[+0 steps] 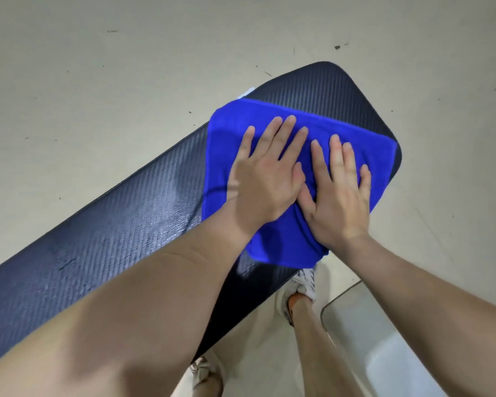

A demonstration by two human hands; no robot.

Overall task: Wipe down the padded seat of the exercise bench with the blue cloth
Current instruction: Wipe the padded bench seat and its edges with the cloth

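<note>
Blue cloth [295, 179] flat under both hands' grip.

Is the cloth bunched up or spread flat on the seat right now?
Spread flat: the cloth lies open across the seat, pinned under both flat hands, left and right.

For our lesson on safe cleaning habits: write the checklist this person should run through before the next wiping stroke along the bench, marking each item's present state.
1. Blue microfibre cloth lies flat on the dark textured padded bench seat: ok.
2. Left hand presses open-palmed on the cloth: ok.
3. Right hand presses flat beside it: ok.
4. Cloth stays within the seat edges: not ok, its near corner overhangs.
5. Long seat stretch toward the left is unobstructed: ok.
6. Cloth damp enough: cannot tell.
</note>
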